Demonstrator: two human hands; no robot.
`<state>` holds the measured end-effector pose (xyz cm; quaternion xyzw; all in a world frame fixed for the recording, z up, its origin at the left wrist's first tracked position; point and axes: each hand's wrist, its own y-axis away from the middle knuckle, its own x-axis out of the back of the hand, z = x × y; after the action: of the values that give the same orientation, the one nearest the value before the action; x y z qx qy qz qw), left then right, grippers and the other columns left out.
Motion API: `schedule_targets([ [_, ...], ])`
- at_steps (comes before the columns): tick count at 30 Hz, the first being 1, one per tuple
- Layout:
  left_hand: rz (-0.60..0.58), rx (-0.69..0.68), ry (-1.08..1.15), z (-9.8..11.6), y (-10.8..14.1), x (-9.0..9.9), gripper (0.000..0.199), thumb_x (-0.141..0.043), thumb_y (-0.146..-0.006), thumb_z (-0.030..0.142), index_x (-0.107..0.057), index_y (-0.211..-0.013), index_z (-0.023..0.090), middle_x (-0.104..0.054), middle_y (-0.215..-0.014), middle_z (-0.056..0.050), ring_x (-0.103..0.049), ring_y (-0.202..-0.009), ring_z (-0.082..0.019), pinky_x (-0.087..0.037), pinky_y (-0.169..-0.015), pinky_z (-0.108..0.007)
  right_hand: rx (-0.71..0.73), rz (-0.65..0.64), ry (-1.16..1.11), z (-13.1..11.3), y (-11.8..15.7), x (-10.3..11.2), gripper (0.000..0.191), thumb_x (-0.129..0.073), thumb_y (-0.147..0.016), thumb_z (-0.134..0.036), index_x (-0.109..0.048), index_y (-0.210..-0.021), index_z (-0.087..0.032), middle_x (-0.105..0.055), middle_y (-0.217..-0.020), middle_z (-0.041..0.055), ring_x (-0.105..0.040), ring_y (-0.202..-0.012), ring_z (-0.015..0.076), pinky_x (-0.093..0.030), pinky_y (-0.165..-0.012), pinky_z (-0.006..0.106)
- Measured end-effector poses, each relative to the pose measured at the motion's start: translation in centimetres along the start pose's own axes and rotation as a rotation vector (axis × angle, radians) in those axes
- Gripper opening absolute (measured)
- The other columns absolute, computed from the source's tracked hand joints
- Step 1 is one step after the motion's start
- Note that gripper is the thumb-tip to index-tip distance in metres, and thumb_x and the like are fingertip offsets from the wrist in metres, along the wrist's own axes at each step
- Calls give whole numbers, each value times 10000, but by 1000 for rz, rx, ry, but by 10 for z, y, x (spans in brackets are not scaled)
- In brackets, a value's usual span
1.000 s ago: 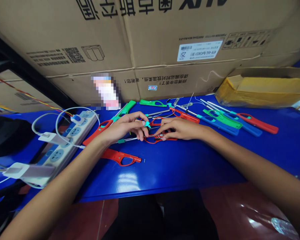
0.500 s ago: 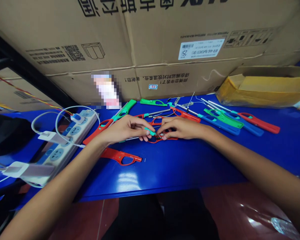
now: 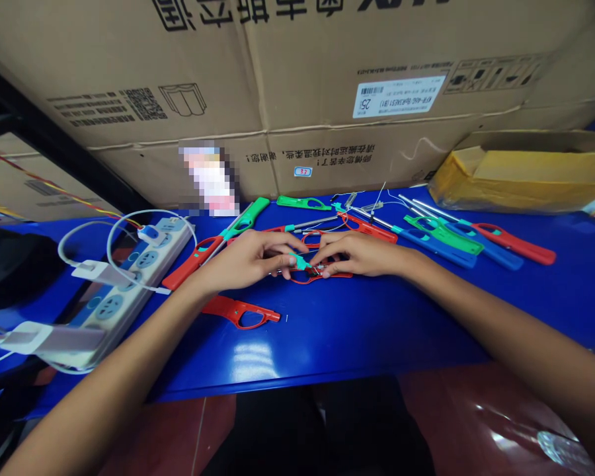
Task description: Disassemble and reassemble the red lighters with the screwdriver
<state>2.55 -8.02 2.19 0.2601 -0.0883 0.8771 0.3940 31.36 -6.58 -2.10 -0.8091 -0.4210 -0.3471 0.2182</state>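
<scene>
Between the thumb and fingers of my left hand (image 3: 250, 261) is a small teal plastic trigger piece (image 3: 301, 262). My right hand (image 3: 359, 254) is closed in a pinch at the same spot, on small parts too fine to name. Under my fingertips lies a red lighter half-shell (image 3: 307, 279) with an oval finger opening, partly hidden by both hands. Nearer to me, a separate red half-shell (image 3: 250, 315) lies on the blue table (image 3: 327, 337). Beside my left wrist is a red lighter (image 3: 191, 262) with a teal trigger.
Several long-nosed lighters, among them a blue one (image 3: 439, 244) and a red one (image 3: 518, 244), lie to the right. A green shell (image 3: 302, 202) is behind my hands. A power strip (image 3: 121, 301) with plugs stands left. At the back are a yellow-taped box (image 3: 525, 178) and a large carton (image 3: 317, 73).
The teal trigger piece has turned and shifted slightly in my left fingers, closer to my right fingertips. My right hand stays almost still.
</scene>
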Motion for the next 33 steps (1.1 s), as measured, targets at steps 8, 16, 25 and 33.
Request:
schedule_targets([
  [8, 22, -107, -116, 8, 3, -2, 140, -614, -1050, 298, -696, -1091, 193, -809, -975, -60, -766, -877, -175, -593, -781, -292, 0, 1, -7, -2, 0, -1, 265, -697, -1036, -331, -801, -1278, -303, -773, -1154, 50, -694, -1057, 225, -506, -997, 390],
  [16, 84, -182, -510, -4, -2, -1, 139, -682, -983, 266, -812, -988, 218, -796, -957, -38, -712, -823, -170, -528, -771, -311, -20, 3, -6, -3, -1, 0, 304, -733, -1013, -331, -790, -1311, -326, -755, -1121, 39, -674, -1023, 216, -501, -977, 371],
  [25, 88, -157, -698, -4, -2, -12, 171, -652, -959, 204, -814, -1014, 210, -797, -964, -52, -737, -874, -219, -547, -835, -361, -28, 6, -36, -4, -1, 0, 289, -727, -1013, -330, -799, -1293, -336, -743, -1135, 37, -680, -1057, 219, -488, -997, 363],
  [33, 86, -157, -682, -5, -1, -13, 201, -627, -959, 176, -819, -1007, 212, -794, -953, -56, -739, -876, -223, -543, -835, -364, -23, 7, -18, -5, -1, 1, 288, -734, -1012, -331, -800, -1292, -326, -740, -1115, 40, -671, -1035, 217, -488, -948, 346],
])
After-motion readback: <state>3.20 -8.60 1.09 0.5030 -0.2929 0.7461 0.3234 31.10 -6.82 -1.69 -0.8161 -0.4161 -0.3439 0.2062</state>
